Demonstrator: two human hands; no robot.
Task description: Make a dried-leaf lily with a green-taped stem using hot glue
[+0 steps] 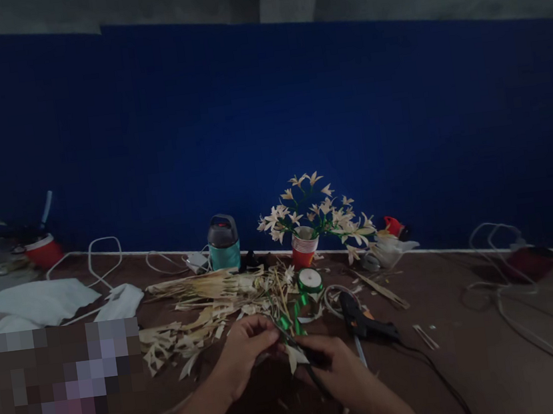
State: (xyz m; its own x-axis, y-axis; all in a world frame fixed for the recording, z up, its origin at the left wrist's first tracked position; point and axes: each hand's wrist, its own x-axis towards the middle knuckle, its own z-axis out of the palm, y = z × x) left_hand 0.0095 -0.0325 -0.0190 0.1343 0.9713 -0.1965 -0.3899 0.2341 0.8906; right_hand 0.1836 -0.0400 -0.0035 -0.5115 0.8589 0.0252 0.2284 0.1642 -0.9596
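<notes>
My left hand (248, 351) is closed, thumb and fingertips pinched together on a pale dried-husk piece (296, 358). The piece's pointed ends hang between the two hands. My right hand (339, 367) is wrapped round what look like dark-handled scissors (318, 378), with their tips close to the left fingertips. The fingers hide part of the piece and the blades. Just beyond the hands are a green ribbon (300, 315) and its spool (309, 279). Husk strips (202, 303) lie spread to the left. To the right rests a black glue gun (368, 320).
A red and white cup (305, 247) of pale husk flowers (325, 211) stands at the back. Near it are a teal-and-dark container (223, 244) and a clear plastic bag (390, 250). White cloth (36, 303) lies left; cables (512, 319) trail at right. A blue wall (170, 126) rises behind.
</notes>
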